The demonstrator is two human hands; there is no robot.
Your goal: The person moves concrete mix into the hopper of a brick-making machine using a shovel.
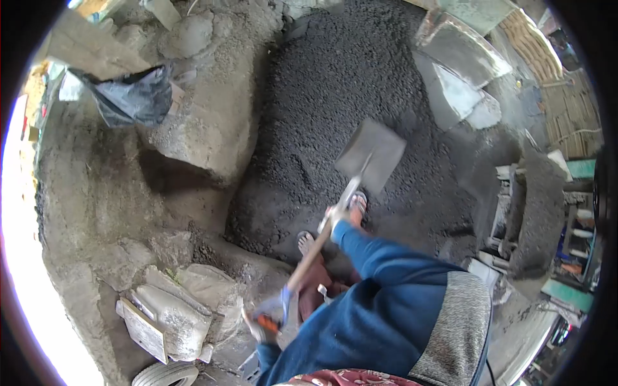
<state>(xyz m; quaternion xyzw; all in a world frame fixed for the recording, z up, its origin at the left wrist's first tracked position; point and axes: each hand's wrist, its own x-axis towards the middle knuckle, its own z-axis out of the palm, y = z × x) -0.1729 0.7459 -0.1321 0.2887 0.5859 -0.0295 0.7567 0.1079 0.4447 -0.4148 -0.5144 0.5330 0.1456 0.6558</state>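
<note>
Item: one long shovel (315,252), set diagonally in front of you, its blade (372,156) beyond your feet and over the dark granular material (341,83). Blade: broad, squarish, dull grey metal, smooth-faced and softened by blur; whether it touches the material you cannot tell. Shaft: straight, round, tan and wood-like, paler grey towards the blade, with blue at the upper end and an orange part at the grip. Your right hand (336,220): fingers curled closed around the lower shaft, details blurred. Your left hand (261,329): at the orange grip, thumb side raised; how far its fingers close, you cannot tell. Your sleeve (386,253): blue cloth. Your feet (306,242): in open sandals, either side of the shaft. Ground stock: dark grey, coarse, pebbly and crumbly, bordered on your left by a pale, rough, rounded concrete ledge (203,138). On the ledge side: a crumpled black plastic sheet (135,100), glossy and creased. Lower left: a dusty, pale block-like piece (170,318) with a flat board (143,329) leaning against it, and near them a ribbed, dusty tyre (164,374).
</note>
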